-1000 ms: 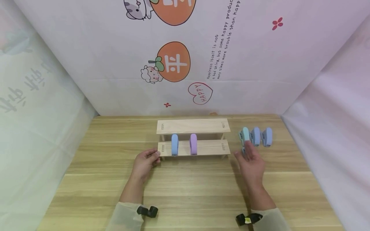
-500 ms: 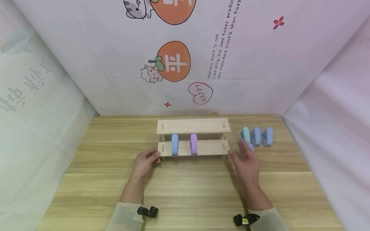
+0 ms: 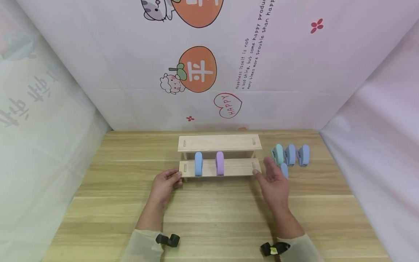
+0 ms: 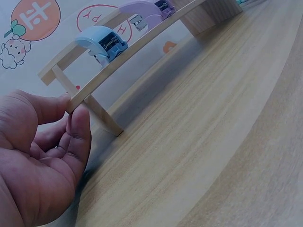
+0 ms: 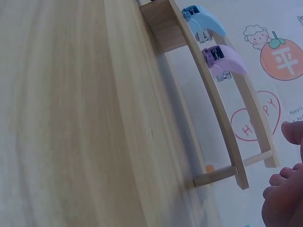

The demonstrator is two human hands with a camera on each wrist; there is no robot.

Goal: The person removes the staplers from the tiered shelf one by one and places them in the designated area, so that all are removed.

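A two-step wooden rack (image 3: 239, 167) stands on the table. My left hand (image 3: 165, 185) pinches the left front corner of its lower step, thumb on top and fingers beneath, as the left wrist view shows. On that step sit a blue stapler (image 3: 198, 164) and a purple stapler (image 3: 219, 163), side by side. My right hand (image 3: 275, 187) is at the rack's right end with fingers spread and nothing in them; its thumb overlaps the step's corner in the head view. In the right wrist view this hand (image 5: 284, 203) shows a gap from the step's end.
Right of the rack stand a mint stapler (image 3: 278, 154) and two blue-violet staplers (image 3: 289, 154) in a row. Another blue stapler (image 3: 284, 170) is in front of them, partly behind my right hand. A printed white cloth (image 3: 278, 72) rises behind the wooden table (image 3: 209, 225).
My right hand has moved left, from over the mint stapler and the blue one before it to the rack's right end. The left hand stays on the rack.
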